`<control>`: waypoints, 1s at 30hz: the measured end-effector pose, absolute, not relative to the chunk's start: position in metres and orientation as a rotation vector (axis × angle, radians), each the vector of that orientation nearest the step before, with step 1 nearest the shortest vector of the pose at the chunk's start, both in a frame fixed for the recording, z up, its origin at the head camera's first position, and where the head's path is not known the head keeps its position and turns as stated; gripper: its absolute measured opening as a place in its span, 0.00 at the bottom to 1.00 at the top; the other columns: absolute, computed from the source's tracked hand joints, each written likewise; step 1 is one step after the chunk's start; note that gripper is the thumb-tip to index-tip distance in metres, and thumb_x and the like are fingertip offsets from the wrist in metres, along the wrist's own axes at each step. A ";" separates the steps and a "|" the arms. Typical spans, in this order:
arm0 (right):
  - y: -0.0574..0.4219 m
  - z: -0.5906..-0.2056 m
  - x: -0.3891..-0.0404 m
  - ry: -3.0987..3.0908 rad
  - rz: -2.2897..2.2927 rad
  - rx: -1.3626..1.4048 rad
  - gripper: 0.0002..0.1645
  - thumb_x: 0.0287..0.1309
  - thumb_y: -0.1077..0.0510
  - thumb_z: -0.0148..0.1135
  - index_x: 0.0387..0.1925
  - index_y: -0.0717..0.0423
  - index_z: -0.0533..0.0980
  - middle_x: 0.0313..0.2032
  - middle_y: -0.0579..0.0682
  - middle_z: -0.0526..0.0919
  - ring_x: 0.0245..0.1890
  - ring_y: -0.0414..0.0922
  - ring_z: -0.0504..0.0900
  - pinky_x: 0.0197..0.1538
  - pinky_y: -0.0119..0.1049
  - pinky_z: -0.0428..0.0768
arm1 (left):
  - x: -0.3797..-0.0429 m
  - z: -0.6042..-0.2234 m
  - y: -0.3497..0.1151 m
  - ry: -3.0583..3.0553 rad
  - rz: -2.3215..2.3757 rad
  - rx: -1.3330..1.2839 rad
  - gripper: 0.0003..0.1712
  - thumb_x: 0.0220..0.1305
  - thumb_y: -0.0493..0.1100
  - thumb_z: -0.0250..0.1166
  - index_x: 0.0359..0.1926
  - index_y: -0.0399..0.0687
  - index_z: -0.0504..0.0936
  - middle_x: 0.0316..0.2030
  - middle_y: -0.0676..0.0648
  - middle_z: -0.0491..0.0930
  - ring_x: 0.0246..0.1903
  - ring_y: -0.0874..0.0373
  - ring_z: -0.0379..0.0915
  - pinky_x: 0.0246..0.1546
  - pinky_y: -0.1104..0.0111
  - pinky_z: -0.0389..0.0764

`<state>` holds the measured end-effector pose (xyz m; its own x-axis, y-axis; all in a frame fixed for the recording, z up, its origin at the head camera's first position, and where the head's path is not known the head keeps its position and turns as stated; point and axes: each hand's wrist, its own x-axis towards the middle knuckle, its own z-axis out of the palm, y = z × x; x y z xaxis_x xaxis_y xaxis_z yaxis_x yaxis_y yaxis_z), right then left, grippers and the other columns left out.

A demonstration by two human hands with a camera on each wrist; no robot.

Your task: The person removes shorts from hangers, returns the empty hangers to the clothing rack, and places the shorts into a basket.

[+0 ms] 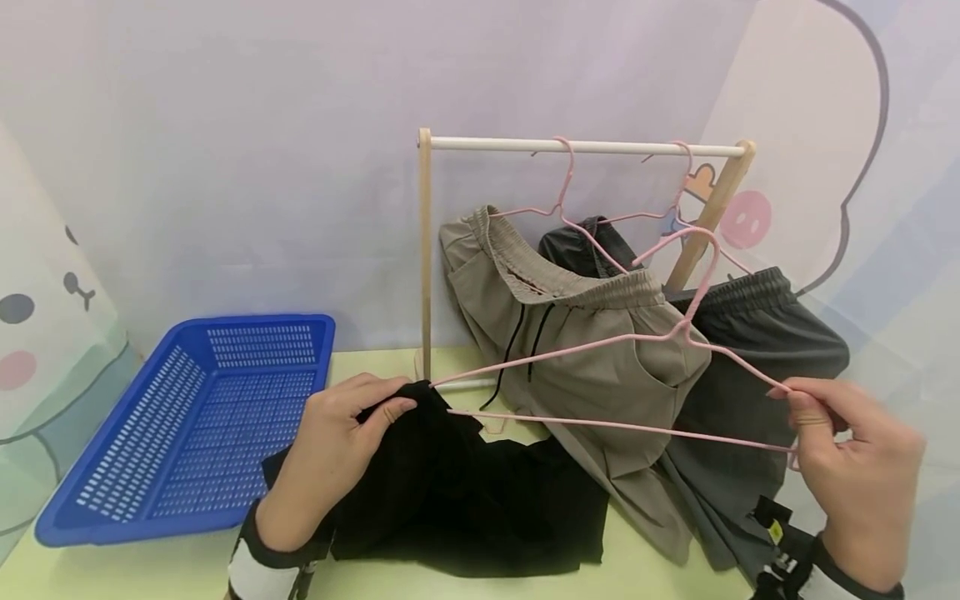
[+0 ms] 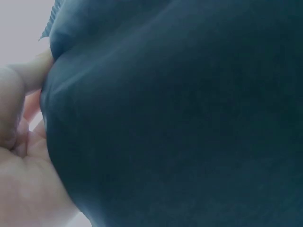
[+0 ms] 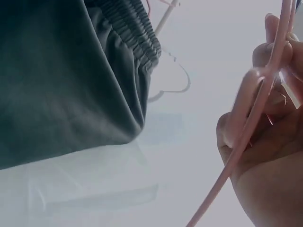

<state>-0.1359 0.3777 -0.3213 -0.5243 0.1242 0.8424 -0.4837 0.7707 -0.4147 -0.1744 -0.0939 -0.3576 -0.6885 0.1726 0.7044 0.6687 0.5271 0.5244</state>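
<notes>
My left hand (image 1: 333, 446) pinches the gathered waistband edge of black pants (image 1: 465, 500), which spread below it over the tabletop. In the left wrist view, the dark cloth (image 2: 175, 123) fills most of the picture beside thumb and fingers. A pink hanger (image 1: 686, 328) stretches between both hands, its left end reaching into the waistband by my left fingertips. My right hand (image 1: 858, 446) holds the hanger's right end between thumb and curled fingers. The right wrist view shows the pink hanger rod (image 3: 236, 153) running past that hand.
Behind the hands stands a small rack with a white rail (image 1: 495, 145) and wooden posts. Beige pants (image 1: 600, 367) and dark grey pants (image 1: 772, 342) hang from it on pink hangers. A blue plastic basket (image 1: 97, 475) sits at the left on the pale green table (image 1: 427, 583).
</notes>
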 end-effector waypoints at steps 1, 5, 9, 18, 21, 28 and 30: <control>0.380 -0.321 -0.135 -1.980 0.783 0.261 0.07 0.66 0.70 0.65 0.36 0.72 0.86 0.31 0.25 0.80 0.18 0.23 0.69 0.26 0.16 0.66 | -0.175 -0.358 -0.094 -2.176 -1.103 -0.680 0.14 0.59 0.34 0.76 0.47 0.47 0.92 0.37 0.55 0.88 0.36 0.64 0.82 0.35 0.79 0.77; 0.384 -0.319 -0.129 -1.965 0.791 0.170 0.08 0.66 0.69 0.65 0.36 0.73 0.86 0.28 0.24 0.78 0.17 0.24 0.68 0.26 0.16 0.65 | -0.174 -0.359 -0.093 -2.184 -1.116 -0.667 0.14 0.60 0.34 0.76 0.47 0.47 0.92 0.37 0.55 0.88 0.34 0.65 0.81 0.32 0.79 0.76; 0.382 -0.315 -0.125 -1.970 0.779 0.102 0.11 0.69 0.66 0.62 0.37 0.73 0.86 0.25 0.23 0.76 0.19 0.25 0.66 0.26 0.18 0.63 | -0.172 -0.360 -0.091 -2.203 -1.123 -0.664 0.15 0.60 0.35 0.76 0.48 0.50 0.92 0.37 0.57 0.88 0.33 0.66 0.80 0.32 0.78 0.77; 0.369 -0.318 -0.140 -1.936 0.709 0.092 0.10 0.69 0.64 0.63 0.36 0.67 0.87 0.23 0.24 0.74 0.18 0.25 0.61 0.27 0.20 0.60 | -0.175 -0.370 -0.075 -2.255 -1.221 -0.712 0.13 0.62 0.38 0.75 0.49 0.54 0.92 0.39 0.58 0.88 0.35 0.66 0.79 0.34 0.70 0.81; 0.366 -0.317 -0.142 -1.977 0.655 0.062 0.12 0.71 0.61 0.62 0.38 0.65 0.88 0.23 0.22 0.72 0.17 0.25 0.60 0.27 0.20 0.59 | -0.176 -0.374 -0.065 -2.329 -1.218 -0.726 0.12 0.64 0.43 0.75 0.49 0.55 0.91 0.41 0.59 0.88 0.38 0.67 0.82 0.39 0.68 0.84; 0.361 -0.315 -0.144 -2.009 0.619 0.012 0.15 0.73 0.57 0.60 0.39 0.62 0.88 0.22 0.20 0.71 0.14 0.27 0.58 0.24 0.21 0.58 | -0.160 -0.368 -0.051 -2.687 -1.170 -0.755 0.22 0.72 0.60 0.65 0.59 0.56 0.86 0.56 0.57 0.85 0.60 0.60 0.79 0.60 0.57 0.80; 0.361 -0.316 -0.144 -2.001 0.614 -0.007 0.14 0.72 0.57 0.61 0.39 0.61 0.88 0.21 0.22 0.70 0.14 0.27 0.58 0.24 0.21 0.57 | -0.155 -0.364 -0.051 -2.740 -1.149 -0.744 0.27 0.73 0.63 0.62 0.65 0.57 0.82 0.61 0.56 0.82 0.64 0.57 0.76 0.63 0.54 0.77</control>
